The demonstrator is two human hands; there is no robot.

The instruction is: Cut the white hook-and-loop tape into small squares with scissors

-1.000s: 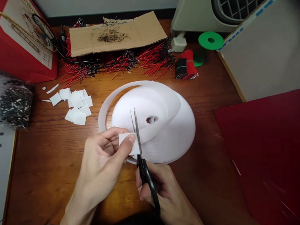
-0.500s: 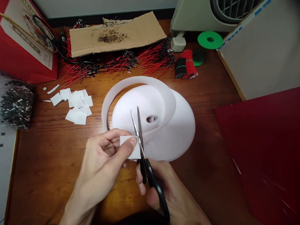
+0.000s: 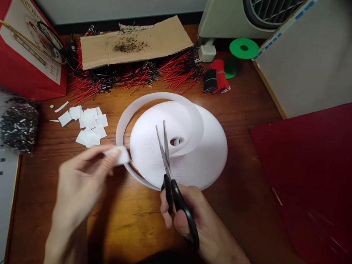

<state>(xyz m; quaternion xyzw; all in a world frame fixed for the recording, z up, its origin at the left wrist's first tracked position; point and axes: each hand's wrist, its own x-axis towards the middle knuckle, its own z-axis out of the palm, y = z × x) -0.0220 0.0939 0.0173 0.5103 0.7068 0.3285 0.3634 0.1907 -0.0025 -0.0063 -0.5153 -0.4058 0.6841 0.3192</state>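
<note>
My left hand (image 3: 82,181) pinches a small white square piece (image 3: 122,156) between thumb and fingers, slightly blurred, left of the big roll. My right hand (image 3: 190,212) grips black-handled scissors (image 3: 167,167), thumb and fingers through the handles. Their blades point away from me, slightly apart with nothing between them, over the roll. That wide roll of white strip (image 3: 205,154) lies flat on the wooden table, and a loose loop of its strip (image 3: 122,126) curves over its left and far side. Several cut white squares (image 3: 89,120) lie in a loose pile beyond my left hand.
Along the back, cardboard (image 3: 152,40) with dark crumbs rests over red wires (image 3: 139,77). Wire bundles (image 3: 220,78) and a green spool (image 3: 244,48) stand right of it. A bag of small parts (image 3: 19,126) and a red paper bag (image 3: 51,84) are left; a red panel (image 3: 310,162) is right.
My left hand has moved left, away from the scissors, carrying the white square out from beside the blades. The scissors have stayed nearly in place, still slightly open.
</note>
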